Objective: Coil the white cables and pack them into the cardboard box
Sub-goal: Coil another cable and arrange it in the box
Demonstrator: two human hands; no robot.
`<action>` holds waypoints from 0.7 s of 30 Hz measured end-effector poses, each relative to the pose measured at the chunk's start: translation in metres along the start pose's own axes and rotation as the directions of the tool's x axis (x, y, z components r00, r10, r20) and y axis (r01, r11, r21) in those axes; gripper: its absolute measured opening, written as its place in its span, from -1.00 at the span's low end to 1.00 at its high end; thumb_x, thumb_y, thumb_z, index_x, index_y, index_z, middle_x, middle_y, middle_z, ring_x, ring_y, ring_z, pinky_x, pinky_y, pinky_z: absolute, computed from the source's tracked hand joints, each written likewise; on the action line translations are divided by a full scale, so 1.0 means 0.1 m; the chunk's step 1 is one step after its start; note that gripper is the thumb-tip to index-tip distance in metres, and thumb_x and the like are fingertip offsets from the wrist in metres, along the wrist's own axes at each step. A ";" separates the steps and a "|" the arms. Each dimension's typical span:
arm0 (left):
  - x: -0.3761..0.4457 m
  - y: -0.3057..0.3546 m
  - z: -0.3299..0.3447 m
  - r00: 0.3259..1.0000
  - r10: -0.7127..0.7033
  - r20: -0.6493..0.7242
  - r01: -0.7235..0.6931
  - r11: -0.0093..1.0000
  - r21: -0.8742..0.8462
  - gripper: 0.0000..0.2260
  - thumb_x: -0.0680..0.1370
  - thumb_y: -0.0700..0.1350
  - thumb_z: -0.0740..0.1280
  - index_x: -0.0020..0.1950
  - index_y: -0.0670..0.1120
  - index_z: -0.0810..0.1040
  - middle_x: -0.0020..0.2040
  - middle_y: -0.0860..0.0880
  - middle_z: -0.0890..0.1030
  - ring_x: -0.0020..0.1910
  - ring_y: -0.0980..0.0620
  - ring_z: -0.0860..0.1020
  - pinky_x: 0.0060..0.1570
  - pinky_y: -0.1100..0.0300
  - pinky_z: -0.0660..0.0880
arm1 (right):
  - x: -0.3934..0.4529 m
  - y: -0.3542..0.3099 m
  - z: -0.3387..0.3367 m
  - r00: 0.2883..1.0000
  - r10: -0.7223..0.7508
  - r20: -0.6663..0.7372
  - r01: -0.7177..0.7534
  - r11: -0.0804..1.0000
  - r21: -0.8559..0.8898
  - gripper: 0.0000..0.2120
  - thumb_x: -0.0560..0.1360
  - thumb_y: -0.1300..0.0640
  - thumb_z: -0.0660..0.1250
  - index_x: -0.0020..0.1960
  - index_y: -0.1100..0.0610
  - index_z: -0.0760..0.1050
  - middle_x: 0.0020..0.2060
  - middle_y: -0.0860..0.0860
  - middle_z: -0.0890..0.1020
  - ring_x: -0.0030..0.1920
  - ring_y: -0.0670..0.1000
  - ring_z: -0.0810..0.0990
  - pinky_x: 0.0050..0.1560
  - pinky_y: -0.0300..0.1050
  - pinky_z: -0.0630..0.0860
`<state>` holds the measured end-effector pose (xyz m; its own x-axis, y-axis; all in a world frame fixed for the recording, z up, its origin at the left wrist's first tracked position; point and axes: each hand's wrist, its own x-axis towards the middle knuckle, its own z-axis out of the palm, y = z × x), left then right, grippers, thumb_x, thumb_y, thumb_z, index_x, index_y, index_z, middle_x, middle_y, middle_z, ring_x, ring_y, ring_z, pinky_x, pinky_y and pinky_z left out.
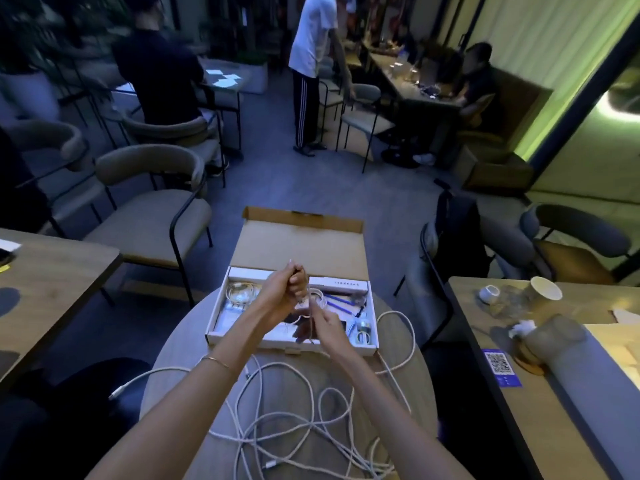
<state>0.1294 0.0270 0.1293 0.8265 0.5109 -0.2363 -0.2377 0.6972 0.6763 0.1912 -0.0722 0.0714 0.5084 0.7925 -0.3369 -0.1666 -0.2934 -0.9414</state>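
Several loose white cables lie tangled on the round grey table in front of me. An open cardboard box stands at the table's far side, its lid folded back. Inside it lie a coiled white cable, blue pens and small items. My left hand is raised over the box, closed on a white cable with a small loop hanging by it. My right hand pinches the same cable just below, over the box's front part.
A wooden table stands at the left, another at the right with a paper cup and a QR card. Padded chairs stand beyond. People stand and sit further back.
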 end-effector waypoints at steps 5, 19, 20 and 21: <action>0.17 0.25 0.03 0.972 0.211 -0.101 -0.218 0.973 -0.069 -0.72 0.67 -0.11 -0.03 -0.07 -0.13 0.43 -0.55 0.08 0.39 -0.60 0.21 0.29 -0.56 0.41 0.26 | 0.02 0.04 0.05 0.989 0.046 0.140 0.032 0.861 -0.508 -0.72 0.63 0.12 0.10 0.14 0.22 0.52 -0.36 -0.05 0.59 -0.29 -0.12 0.57 0.07 -0.09 0.51; -0.12 0.08 -0.32 0.995 -0.023 0.102 -0.079 0.478 0.875 -0.71 0.64 -0.18 0.08 -0.21 -0.18 0.47 -0.55 0.07 0.41 -0.60 0.17 0.27 -0.58 0.34 0.15 | 0.02 -0.93 -0.20 0.956 -0.096 0.279 0.235 0.819 -0.523 -0.89 0.36 0.15 0.51 -0.21 0.15 0.59 -0.48 0.04 0.56 -0.53 -0.14 0.42 -0.49 -0.30 0.30; -0.13 0.09 -0.30 0.995 -0.068 0.078 -0.031 0.525 0.851 -0.72 0.63 -0.17 0.09 -0.23 -0.18 0.46 -0.57 0.07 0.35 -0.61 0.16 0.22 -0.58 0.32 0.09 | 0.04 -0.93 -0.22 0.960 -0.091 0.265 0.216 0.844 -0.491 -0.85 0.34 0.15 0.53 -0.27 0.12 0.56 -0.48 0.05 0.57 -0.54 -0.11 0.41 -0.52 -0.28 0.29; -0.14 0.10 -0.29 0.993 -0.102 0.063 0.007 0.577 0.817 -0.73 0.62 -0.14 0.09 -0.22 -0.18 0.43 -0.58 0.04 0.28 -0.62 0.14 0.16 -0.56 0.32 0.04 | 0.06 -0.92 -0.23 0.965 -0.086 0.249 0.197 0.863 -0.466 -0.80 0.32 0.15 0.55 -0.31 0.11 0.51 -0.48 0.07 0.57 -0.54 -0.08 0.40 -0.53 -0.25 0.28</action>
<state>0.1005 0.0409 0.1195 0.8771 0.4041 -0.2597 0.2860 -0.0050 0.9582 0.2289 -0.0526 0.1565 0.2949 0.9228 -0.2479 0.3501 -0.3458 -0.8706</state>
